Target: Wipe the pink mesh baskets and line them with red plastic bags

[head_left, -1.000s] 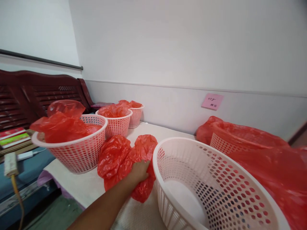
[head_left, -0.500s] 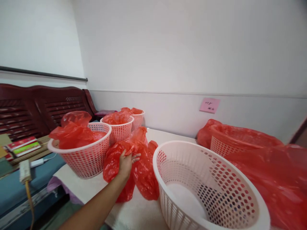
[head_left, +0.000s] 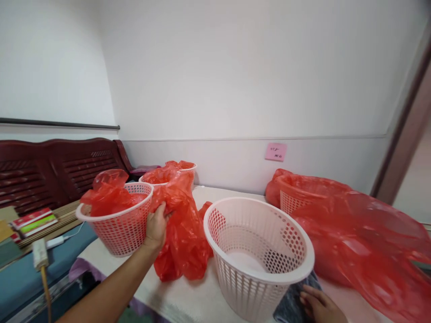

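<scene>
My left hand (head_left: 157,226) is closed on a crumpled red plastic bag (head_left: 183,237), raising its upper part while its lower part hangs at the table (head_left: 161,296). Just right of the bag is a white perforated plastic basket (head_left: 232,273) with nothing in it. At the lower right, my right hand (head_left: 321,305) has its fingers curled on a dark blue-grey cloth (head_left: 292,303), partly hidden behind this basket. Left of my left hand, another white basket (head_left: 124,233) holds a red bag (head_left: 109,197).
Further back, more baskets (head_left: 148,178) hold red bags. On the right, a basket (head_left: 291,202) is lined with a large red bag (head_left: 357,242) spreading over the table. A pink note (head_left: 276,151) is on the wall. A power strip (head_left: 40,255) and a wooden bench (head_left: 60,166) are at left.
My left hand has moved left, pulling the red bag up taller. My right hand and the dark cloth have come into view at lower right. The view has shifted right.
</scene>
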A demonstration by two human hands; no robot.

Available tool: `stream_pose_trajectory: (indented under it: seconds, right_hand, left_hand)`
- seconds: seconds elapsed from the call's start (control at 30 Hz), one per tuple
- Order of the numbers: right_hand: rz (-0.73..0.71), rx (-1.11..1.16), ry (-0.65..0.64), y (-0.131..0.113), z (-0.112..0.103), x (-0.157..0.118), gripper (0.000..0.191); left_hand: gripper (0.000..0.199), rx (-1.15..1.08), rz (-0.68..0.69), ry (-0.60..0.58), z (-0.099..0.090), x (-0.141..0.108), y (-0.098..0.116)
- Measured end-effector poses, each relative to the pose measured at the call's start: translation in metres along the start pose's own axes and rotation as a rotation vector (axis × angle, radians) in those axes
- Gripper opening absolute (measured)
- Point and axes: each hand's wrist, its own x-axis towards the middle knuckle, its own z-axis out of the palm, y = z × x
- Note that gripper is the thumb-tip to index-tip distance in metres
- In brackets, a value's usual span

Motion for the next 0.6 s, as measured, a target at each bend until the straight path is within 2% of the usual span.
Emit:
stream_pose_trajectory:
  seconds: [0.1,0.33,0.43,0.6]
  right_hand:
    - [0.123,0.108,-0.074,-0.002,-0.003,-0.004,0.033]
    - [0.12,0.155,-0.075,-0.005,0.001,-0.012,0.038]
    - [0.125,0.166,-0.085,-0.008,0.005,-0.015,0.039]
    - [0.081,0.168,-0.097,-0.015,0.01,-0.027,0.036]
  left_hand:
    - [0.017,-0.068,0.002,-0.032,0.011,-0.001,0.018]
    - [0.01,-0.182,0.034,-0.133,0.046,-0.007,0.07]
    - [0.012,-0.237,0.1,-0.183,0.074,-0.006,0.1]
    - [0.02,-0.335,0.175,-0.405,0.138,-0.014,0.144]
